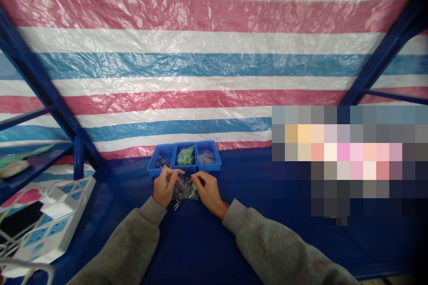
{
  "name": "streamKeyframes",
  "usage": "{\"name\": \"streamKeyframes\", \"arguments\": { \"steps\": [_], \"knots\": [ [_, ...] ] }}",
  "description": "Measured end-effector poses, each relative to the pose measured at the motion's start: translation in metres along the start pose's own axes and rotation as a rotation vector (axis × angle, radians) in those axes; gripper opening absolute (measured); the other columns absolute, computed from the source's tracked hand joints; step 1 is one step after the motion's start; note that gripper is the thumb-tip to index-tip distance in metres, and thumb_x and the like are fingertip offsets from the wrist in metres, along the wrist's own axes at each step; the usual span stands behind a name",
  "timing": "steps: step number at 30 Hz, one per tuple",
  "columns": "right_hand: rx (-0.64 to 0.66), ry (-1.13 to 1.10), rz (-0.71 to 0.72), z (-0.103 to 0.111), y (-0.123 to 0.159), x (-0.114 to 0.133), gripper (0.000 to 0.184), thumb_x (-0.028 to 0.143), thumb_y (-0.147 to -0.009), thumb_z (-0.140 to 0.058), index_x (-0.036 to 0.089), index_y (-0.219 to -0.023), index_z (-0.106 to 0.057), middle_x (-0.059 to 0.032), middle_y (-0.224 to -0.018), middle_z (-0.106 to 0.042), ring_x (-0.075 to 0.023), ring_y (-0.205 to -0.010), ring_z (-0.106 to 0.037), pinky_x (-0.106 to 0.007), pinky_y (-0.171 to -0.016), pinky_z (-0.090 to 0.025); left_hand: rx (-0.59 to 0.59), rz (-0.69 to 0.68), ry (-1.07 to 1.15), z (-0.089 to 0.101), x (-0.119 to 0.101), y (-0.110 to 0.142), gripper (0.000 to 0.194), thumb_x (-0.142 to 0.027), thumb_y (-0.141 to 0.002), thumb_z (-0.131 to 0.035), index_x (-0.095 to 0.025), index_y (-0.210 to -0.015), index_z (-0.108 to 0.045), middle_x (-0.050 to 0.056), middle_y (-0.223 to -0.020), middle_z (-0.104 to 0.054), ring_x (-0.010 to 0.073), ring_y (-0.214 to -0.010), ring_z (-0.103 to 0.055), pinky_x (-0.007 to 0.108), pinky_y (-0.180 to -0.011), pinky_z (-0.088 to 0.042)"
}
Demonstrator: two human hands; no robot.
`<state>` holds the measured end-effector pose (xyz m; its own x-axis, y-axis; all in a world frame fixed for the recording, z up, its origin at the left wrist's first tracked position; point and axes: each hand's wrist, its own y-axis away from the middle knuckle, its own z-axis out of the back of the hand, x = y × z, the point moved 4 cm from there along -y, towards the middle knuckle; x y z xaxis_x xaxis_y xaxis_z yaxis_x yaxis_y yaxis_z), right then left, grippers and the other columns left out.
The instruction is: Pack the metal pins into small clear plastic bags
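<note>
My left hand (163, 188) is at the left of a clear plastic bag (191, 193), its thumb and forefinger brought together. My right hand (209, 190) is closed in a pinch at the bag's right side. Whatever either hand pinches is too small to make out. Small dark and silvery pin-like parts (177, 204) lie in a pile at the bag's left, below my left fingers. Just beyond my hands stand three joined blue bins. Similar pins are in the left bin (154, 165), a green bag (186, 156) fills the middle one, and clear bags (206, 157) lie in the right one.
A white power strip (63, 236) with cables and a white adapter (58, 202) lies at the left on the blue tabletop (197, 249). Blue frame posts (79, 156) rise at both sides. Striped plastic sheeting (200, 67) hangs behind. Pixelation hides an area at the right.
</note>
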<state>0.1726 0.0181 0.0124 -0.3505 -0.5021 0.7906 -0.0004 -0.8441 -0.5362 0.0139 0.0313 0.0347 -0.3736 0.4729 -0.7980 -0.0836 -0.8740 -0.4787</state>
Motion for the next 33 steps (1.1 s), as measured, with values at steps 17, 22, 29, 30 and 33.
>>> {"name": "streamKeyframes", "arguments": {
  "steps": [17,22,29,30,33],
  "knots": [
    [0.005,-0.011,0.015,-0.0011,-0.0005,-0.0007,0.028,0.031,-0.088,-0.046,0.016,-0.070,-0.061,0.0000,-0.064,-0.058,-0.0116,-0.057,-0.049,-0.022,-0.057,-0.036,0.039,-0.048,-0.083,-0.0026,0.0023,0.0015,0.016,-0.030,-0.086,-0.045,-0.018,-0.078,-0.049,-0.009,-0.043,-0.045,0.0082,-0.038,-0.045,0.020,-0.047,-0.038],
    [0.006,-0.010,0.017,-0.0006,-0.0006,0.0009,0.029,0.032,-0.088,-0.046,0.016,-0.070,-0.062,-0.0002,-0.064,-0.059,-0.0119,-0.058,-0.050,-0.022,-0.057,-0.037,0.053,-0.136,-0.195,-0.0021,-0.0035,0.0007,0.016,-0.029,-0.086,-0.046,-0.017,-0.079,-0.053,-0.002,-0.063,-0.058,0.0109,-0.057,-0.057,0.021,-0.059,-0.044],
    [0.008,-0.009,0.018,0.0003,-0.0003,0.0023,0.028,0.031,-0.087,-0.046,0.016,-0.072,-0.063,-0.0003,-0.065,-0.059,-0.0118,-0.059,-0.050,-0.022,-0.058,-0.037,0.080,-0.255,-0.330,-0.0026,-0.0043,0.0008,0.019,-0.028,-0.085,-0.049,-0.017,-0.086,-0.065,0.004,-0.085,-0.068,0.0149,-0.077,-0.063,0.024,-0.073,-0.046],
    [0.004,-0.006,0.015,0.0003,-0.0003,0.0020,0.028,0.031,-0.087,-0.046,0.016,-0.072,-0.063,-0.0004,-0.064,-0.059,-0.0118,-0.059,-0.050,-0.022,-0.058,-0.037,0.073,-0.271,-0.329,-0.0022,-0.0042,0.0008,0.020,-0.028,-0.085,-0.049,-0.017,-0.087,-0.066,0.004,-0.086,-0.069,0.0156,-0.080,-0.063,0.025,-0.076,-0.046],
    [-0.019,0.006,0.001,0.0010,-0.0001,0.0007,0.029,0.032,-0.087,-0.045,0.016,-0.071,-0.063,-0.0005,-0.063,-0.059,-0.0120,-0.058,-0.050,-0.023,-0.057,-0.037,0.057,-0.296,-0.322,-0.0011,-0.0041,0.0006,0.020,-0.029,-0.085,-0.050,-0.018,-0.089,-0.067,0.005,-0.086,-0.069,0.0166,-0.080,-0.062,0.027,-0.079,-0.046]
  ]
}}
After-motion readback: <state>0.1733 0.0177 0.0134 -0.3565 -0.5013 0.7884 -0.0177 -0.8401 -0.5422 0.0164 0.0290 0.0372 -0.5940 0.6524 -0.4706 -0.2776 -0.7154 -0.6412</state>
